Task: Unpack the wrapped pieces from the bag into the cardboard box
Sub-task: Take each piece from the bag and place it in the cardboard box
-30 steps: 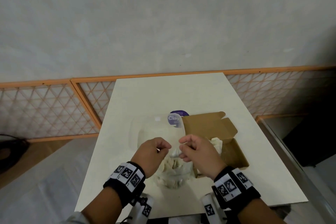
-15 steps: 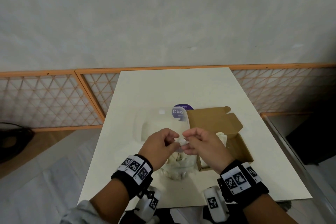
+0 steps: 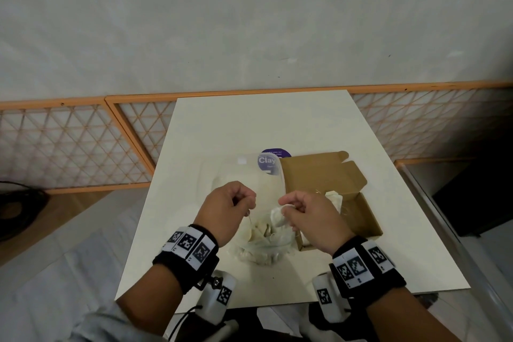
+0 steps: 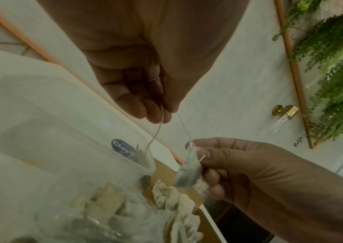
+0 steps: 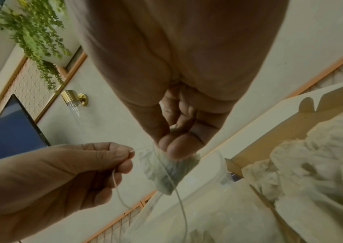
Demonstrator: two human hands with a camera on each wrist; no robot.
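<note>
Overhead, crumpled white wrapped piece point(image 3: 278, 216) and thin string point(image 4: 184, 127) between pinching fingers point(image 4: 156, 113)

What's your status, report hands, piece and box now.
Left hand pinches string. Right hand grips wrapped piece above bag. Cardboard box open beside it; string joins hands.

White table point(image 3: 249, 125), clear plastic container point(image 3: 249, 172), orange lattice fence point(image 3: 69, 144).

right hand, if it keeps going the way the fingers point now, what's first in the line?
Probably the left hand. The right hand pinches a wrapped piece, fingers pointing leftward across the clear bag toward it, with a thin string spanning the gap. Depth is unclear, so it might pass just in front.
</note>
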